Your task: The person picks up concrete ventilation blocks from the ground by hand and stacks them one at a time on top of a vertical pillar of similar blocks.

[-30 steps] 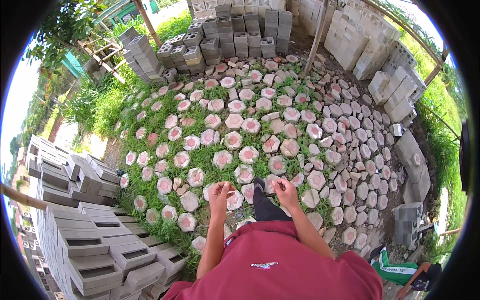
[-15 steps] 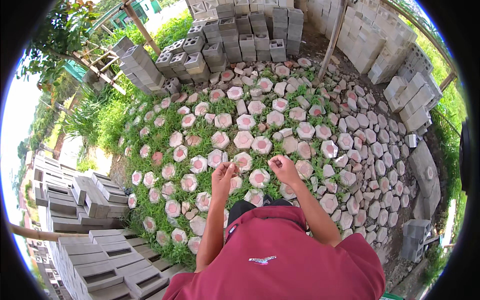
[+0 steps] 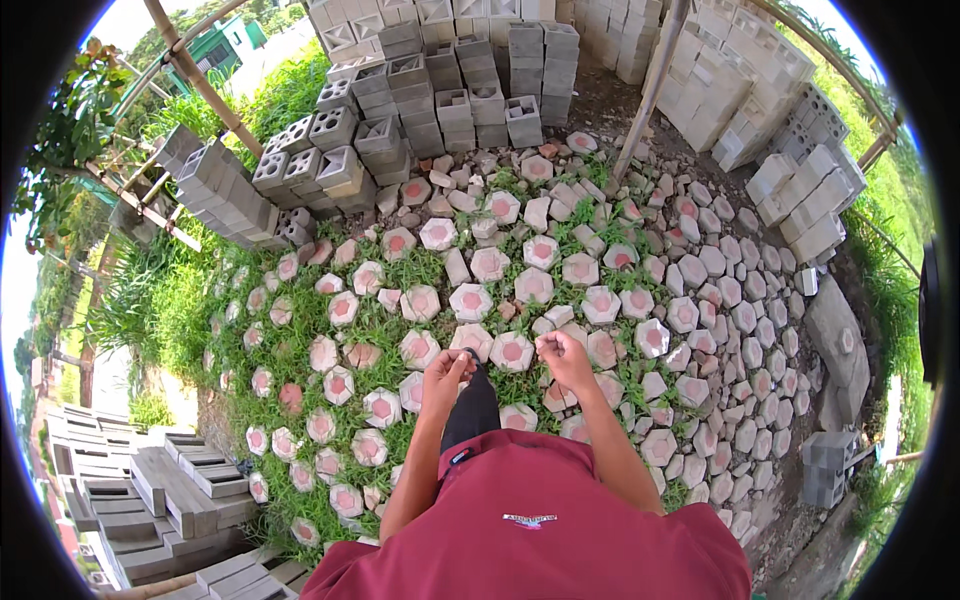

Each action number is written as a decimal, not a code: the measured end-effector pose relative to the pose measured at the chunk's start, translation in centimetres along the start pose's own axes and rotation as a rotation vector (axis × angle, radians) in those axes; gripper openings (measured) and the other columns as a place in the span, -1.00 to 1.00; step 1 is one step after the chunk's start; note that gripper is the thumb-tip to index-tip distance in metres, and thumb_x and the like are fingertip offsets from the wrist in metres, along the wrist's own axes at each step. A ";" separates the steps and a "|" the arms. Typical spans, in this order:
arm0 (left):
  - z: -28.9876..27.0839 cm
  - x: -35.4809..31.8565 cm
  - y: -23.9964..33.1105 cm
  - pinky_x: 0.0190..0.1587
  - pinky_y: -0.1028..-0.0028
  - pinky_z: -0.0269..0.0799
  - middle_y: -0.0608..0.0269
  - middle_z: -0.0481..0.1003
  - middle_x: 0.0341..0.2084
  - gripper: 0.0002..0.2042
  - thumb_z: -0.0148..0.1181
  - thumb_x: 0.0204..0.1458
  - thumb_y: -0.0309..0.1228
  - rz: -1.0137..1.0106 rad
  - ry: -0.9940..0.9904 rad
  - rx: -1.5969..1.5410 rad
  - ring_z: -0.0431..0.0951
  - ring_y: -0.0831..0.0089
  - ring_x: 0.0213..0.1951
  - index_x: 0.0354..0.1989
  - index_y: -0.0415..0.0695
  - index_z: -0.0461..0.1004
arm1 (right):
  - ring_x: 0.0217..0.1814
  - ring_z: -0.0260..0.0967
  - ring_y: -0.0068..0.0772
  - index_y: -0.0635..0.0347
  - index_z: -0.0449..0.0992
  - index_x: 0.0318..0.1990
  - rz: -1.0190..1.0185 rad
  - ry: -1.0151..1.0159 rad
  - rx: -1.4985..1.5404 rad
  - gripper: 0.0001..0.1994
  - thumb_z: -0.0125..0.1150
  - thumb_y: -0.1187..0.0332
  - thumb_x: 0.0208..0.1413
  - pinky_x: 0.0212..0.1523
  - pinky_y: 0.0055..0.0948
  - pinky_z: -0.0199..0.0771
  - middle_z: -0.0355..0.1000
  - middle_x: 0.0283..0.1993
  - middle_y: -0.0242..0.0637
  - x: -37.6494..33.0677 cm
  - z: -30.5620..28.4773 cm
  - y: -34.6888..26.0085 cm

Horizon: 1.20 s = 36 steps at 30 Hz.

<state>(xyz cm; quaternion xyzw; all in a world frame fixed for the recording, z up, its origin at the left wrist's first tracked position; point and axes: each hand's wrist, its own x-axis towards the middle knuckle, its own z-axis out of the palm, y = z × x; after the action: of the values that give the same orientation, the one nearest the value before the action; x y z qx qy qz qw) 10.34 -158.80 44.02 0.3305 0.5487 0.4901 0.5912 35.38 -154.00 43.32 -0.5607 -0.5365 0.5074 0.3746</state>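
Note:
My left hand [image 3: 450, 374] and my right hand [image 3: 566, 361] are held apart in front of my body, above a path of hexagonal paving stones [image 3: 470, 303]. The fingers of each are curled in, thumb against fingertips. Whether anything small sits in either pinch cannot be made out. Under my left hand, a dark trouser leg [image 3: 472, 412] reaches forward from below my maroon shirt [image 3: 530, 540]. The pavers are pale with reddish centres, and grass grows between them.
Stacks of grey hollow concrete blocks [image 3: 375, 145] stand ahead. Pale blocks [image 3: 740, 90] and a bamboo post [image 3: 650, 90] are at the far right. More block rows [image 3: 170, 490] lie at left. Loose stones [image 3: 720, 350] cover the right side, beside a concrete slab [image 3: 840, 335].
My left leg has come forward into view beneath my hands. The block stacks ahead now appear lower and larger, and the pavers have shifted downward. Both hands keep their pinched shape.

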 end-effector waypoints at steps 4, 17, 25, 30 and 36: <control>-2.4 12.0 5.3 -0.30 0.60 0.37 0.37 0.51 -0.42 -0.84 0.06 0.19 -0.35 0.156 -0.009 0.243 0.47 0.65 -0.35 -0.25 -0.18 0.47 | -0.36 0.43 -0.59 0.30 0.51 -0.24 -0.010 0.030 -0.108 -0.76 0.21 0.28 0.11 -0.32 -0.52 0.43 0.51 -0.39 -0.32 8.8 2.7 -2.6; -7.2 28.7 15.4 -0.22 0.55 0.42 0.35 0.54 -0.33 -0.81 0.07 0.19 -0.31 0.063 -0.058 0.185 0.51 0.59 -0.27 -0.18 -0.18 0.46 | -0.34 0.41 -0.60 0.30 0.46 -0.21 0.151 0.060 0.119 -0.80 0.17 0.33 0.16 -0.24 -0.57 0.45 0.48 -0.35 -0.36 24.1 5.5 -7.1; -9.3 35.8 14.8 -0.22 0.52 0.43 0.32 0.54 -0.33 -0.81 0.08 0.18 -0.31 -0.130 0.057 0.129 0.52 0.57 -0.26 -0.19 -0.17 0.46 | -0.38 0.39 -0.65 0.29 0.45 -0.22 0.220 0.082 0.173 -0.81 0.19 0.33 0.15 -0.31 -0.60 0.45 0.45 -0.39 -0.39 36.5 5.8 -6.5; -9.1 46.0 18.4 -0.24 0.52 0.41 0.35 0.54 -0.33 -0.80 0.08 0.17 -0.28 -0.041 0.062 0.130 0.51 0.60 -0.27 -0.20 -0.15 0.47 | -0.42 0.38 -0.66 0.26 0.45 -0.24 0.117 0.081 0.222 -0.82 0.19 0.32 0.15 -0.37 -0.63 0.39 0.44 -0.43 -0.44 48.0 5.2 -7.1; -5.7 59.1 23.3 -0.25 0.57 0.40 0.35 0.53 -0.34 -0.81 0.09 0.18 -0.29 0.054 -0.001 0.083 0.50 0.61 -0.30 -0.21 -0.15 0.47 | -0.38 0.40 -0.60 0.29 0.44 -0.17 -0.003 0.007 0.165 -0.77 0.20 0.31 0.13 -0.33 -0.56 0.41 0.47 -0.38 -0.35 61.5 3.5 -10.8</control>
<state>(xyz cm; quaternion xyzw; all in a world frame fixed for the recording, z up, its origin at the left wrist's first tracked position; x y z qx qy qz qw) -5.15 -96.95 45.39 0.3698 0.5590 0.4825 0.5639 24.04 -92.48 42.75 -0.5288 -0.4923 0.5475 0.4221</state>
